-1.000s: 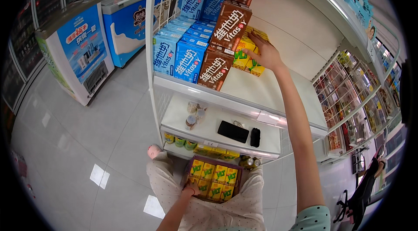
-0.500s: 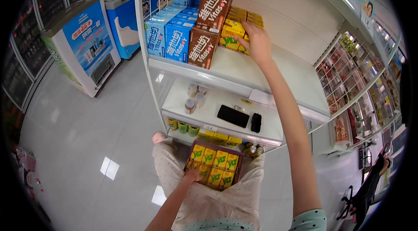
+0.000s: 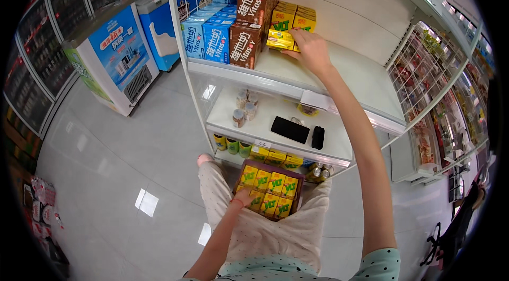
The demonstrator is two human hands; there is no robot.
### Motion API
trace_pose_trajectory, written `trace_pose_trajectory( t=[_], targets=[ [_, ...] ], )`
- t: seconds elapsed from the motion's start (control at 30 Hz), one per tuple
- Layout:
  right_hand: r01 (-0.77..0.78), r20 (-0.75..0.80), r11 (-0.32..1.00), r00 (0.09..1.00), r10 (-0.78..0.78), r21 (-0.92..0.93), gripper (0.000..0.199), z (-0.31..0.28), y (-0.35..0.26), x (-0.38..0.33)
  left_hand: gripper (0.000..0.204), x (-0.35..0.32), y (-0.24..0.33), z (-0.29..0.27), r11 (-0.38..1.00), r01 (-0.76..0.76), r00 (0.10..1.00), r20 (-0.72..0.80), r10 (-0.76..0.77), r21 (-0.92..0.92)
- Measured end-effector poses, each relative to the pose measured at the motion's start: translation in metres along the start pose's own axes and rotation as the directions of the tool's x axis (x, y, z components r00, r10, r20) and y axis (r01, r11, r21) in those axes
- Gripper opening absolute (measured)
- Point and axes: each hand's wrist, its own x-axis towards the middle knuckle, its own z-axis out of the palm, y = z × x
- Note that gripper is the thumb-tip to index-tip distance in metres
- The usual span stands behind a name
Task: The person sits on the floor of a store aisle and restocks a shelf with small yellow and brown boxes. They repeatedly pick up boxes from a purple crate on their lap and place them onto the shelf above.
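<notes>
On the upper shelf, my right hand (image 3: 312, 50) is closed round a yellow drink carton (image 3: 281, 40) at the front of a small yellow group, its thumb low and its fingers over the near side. Behind that carton stand more yellow drink cartons (image 3: 283, 17), their printed faces showing. Against my thighs rests a dark purplish cardboard tray (image 3: 298, 196) filled with similar yellow cartons. My left hand (image 3: 244, 196) lies over the tray's left side, fingers stretched onto the cartons, with the fingertips partly hard to make out.
Stacked blue cartons (image 3: 216, 40) and brown cartons (image 3: 245, 45) stand left of the yellow group. On the shelf below are jars (image 3: 238, 116), a black phone-like slab (image 3: 290, 129) and a small black case (image 3: 318, 137). A chest freezer (image 3: 114, 58) stands left; a wire rack (image 3: 416, 63) is at right.
The view has shifted, and the shelf and tray appear further right. At the shelf, the held carton now sits lower against the others, uncovering their printed faces. My left hand stays on the tray's cartons.
</notes>
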Motion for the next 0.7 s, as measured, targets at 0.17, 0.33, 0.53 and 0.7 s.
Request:
trace_pose_trajectory(
  t=[0.17, 0.33, 0.53, 0.7],
  targets=[
    [0.007, -0.137, 1.000, 0.991, -0.004, 0.023, 0.052, -0.042, 0.006, -0.009, 0.041, 0.012, -0.021, 0.017, 0.963, -0.162, 0.981, -0.138, 0.134, -0.216],
    [-0.133, -0.351, 0.980, 0.919, 0.178, 0.148, 0.052, -0.110, -0.019, -0.031, 0.043, 0.015, -0.022, 0.024, 0.971, -0.233, 0.964, -0.140, 0.224, -0.050],
    [-0.469, 0.149, 0.583, 0.847, 0.511, 0.663, 0.052, -0.158, -0.105, -0.099, 0.046, 0.000, -0.001, 0.006, 0.976, -0.120, 0.986, -0.132, 0.097, -0.181],
    [-0.617, 0.545, 0.652, 0.761, 0.351, 0.442, 0.053, -0.112, -0.175, -0.213, 0.064, 0.014, -0.003, 0.011, 0.961, -0.134, 0.981, -0.167, 0.095, -0.242]
  ],
)
